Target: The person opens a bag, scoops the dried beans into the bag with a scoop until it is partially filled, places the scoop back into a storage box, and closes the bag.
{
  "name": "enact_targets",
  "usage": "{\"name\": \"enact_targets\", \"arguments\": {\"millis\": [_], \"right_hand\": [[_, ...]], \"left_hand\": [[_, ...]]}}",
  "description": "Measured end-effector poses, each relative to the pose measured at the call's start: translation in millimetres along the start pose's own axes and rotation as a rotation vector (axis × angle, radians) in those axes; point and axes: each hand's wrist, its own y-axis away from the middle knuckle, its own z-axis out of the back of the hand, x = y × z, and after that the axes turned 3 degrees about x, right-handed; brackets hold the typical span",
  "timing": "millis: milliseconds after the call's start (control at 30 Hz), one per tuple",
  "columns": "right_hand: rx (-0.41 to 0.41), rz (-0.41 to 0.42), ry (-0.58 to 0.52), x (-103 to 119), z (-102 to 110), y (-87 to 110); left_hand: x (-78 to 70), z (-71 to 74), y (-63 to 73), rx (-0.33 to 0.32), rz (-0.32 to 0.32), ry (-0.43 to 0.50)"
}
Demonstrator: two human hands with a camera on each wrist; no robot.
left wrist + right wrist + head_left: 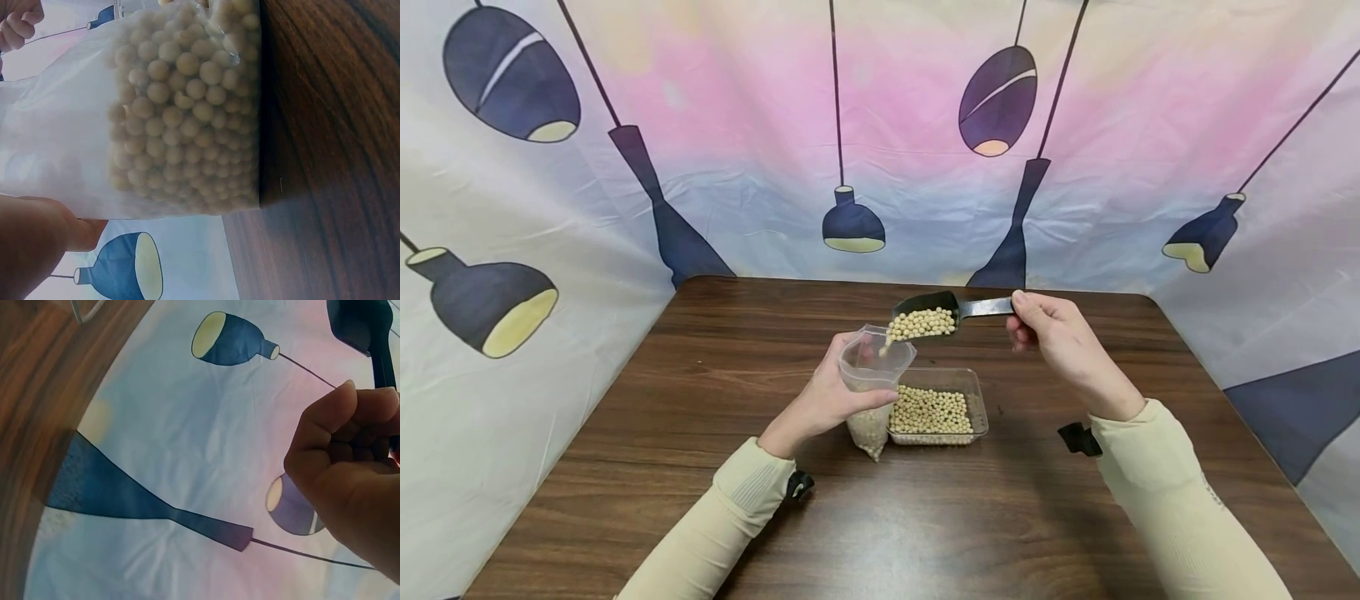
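Cream sleeve (748, 483), then your left hand (827, 396): fingers and thumb curled round the bag. Clear plastic bag (871, 375): mouth open, part-filled with pale beans (178, 115), just left of the box. Clear box (981, 408): on the brown table (700, 400), holding more beans. Black scoop (952, 303): laden, its lip spilling beans into the bag's mouth. Your right hand (1063, 337): fingers pinching the scoop's handle end.

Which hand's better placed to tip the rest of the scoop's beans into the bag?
Probably the right hand: it grips the scoop by its handle, with beans spilling toward the open bag. The left hand is occupied holding that bag.
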Motion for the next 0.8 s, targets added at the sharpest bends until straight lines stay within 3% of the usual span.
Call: {"name": "enact_targets", "arguments": {"millis": [267, 500, 800], "right_hand": [[-0.059, 0.104, 0.202, 11, 0, 4.8], [-0.098, 0.189, 0.309, 19, -2, 8.3], [-0.156, 0.228, 0.437, 33, -3, 15.6]], "left_hand": [[0.7, 0.3, -0.6, -0.003, 0.021, -0.006], [-0.1, 0.4, -0.6, -0.005, 0.024, 0.009], [0.6, 0.1, -0.4, -0.003, 0.019, 0.004]]}}
